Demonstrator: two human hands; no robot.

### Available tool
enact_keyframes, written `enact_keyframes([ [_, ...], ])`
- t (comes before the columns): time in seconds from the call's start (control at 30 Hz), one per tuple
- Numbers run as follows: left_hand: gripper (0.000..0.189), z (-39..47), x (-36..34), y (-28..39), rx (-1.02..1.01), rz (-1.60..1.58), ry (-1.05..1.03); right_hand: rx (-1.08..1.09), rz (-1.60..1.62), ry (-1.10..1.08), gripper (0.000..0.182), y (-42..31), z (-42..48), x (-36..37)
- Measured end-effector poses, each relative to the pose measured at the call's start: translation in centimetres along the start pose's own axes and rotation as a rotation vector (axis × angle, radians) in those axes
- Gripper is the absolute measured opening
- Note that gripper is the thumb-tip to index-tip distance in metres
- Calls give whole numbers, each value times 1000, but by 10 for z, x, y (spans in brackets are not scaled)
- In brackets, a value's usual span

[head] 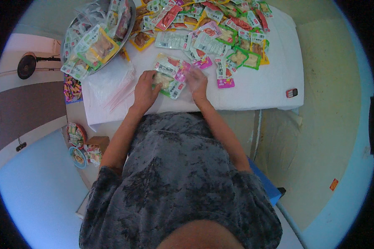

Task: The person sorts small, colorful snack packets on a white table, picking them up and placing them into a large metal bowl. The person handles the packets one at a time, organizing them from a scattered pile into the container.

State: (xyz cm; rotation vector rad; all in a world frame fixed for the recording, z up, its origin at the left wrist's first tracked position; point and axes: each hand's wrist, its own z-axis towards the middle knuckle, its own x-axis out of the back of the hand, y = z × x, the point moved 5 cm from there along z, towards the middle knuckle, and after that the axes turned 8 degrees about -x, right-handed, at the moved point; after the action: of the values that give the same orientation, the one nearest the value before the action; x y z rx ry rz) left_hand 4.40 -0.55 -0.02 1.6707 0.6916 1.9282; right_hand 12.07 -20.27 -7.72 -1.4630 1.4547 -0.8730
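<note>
Before me on the white-covered table lies a small stack of sealed snack packets, with a pink-edged packet [170,64] on top and a green-edged packet [164,81] partly under it. My left hand [146,90] holds the stack at its left edge, thumb below and fingers above. At the right side, my right hand [197,82] grips a clear plastic bag [188,93] that partly covers its fingers and touches the pink-edged packet. The bag's outline is hard to make out. More flat clear plastic bags [112,87] with pink strips lie left of my left hand.
A heap of snack packets [205,21] covers the table's far side. At the far left stands a metal basin [131,21] of filled bags. A small red-and-black object [291,93] lies near the right edge. On the floor left are a red basket [84,132], blue basin [71,152] and cardboard box [101,141].
</note>
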Motion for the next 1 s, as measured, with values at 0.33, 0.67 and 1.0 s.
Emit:
enact_keyframes([
  [0.33, 38, 21, 17, 13, -263, 292, 87, 251, -523, -167, 18, 6, 43, 7],
  [0.67, 70, 105, -30, 17, -424, 317, -429, -269, -250, 68, 36, -54, -41, 87],
  [1.0, 84, 133, -53, -24, -259, 322, -772, -157, -240, -54, 37, 11, -44, 59],
])
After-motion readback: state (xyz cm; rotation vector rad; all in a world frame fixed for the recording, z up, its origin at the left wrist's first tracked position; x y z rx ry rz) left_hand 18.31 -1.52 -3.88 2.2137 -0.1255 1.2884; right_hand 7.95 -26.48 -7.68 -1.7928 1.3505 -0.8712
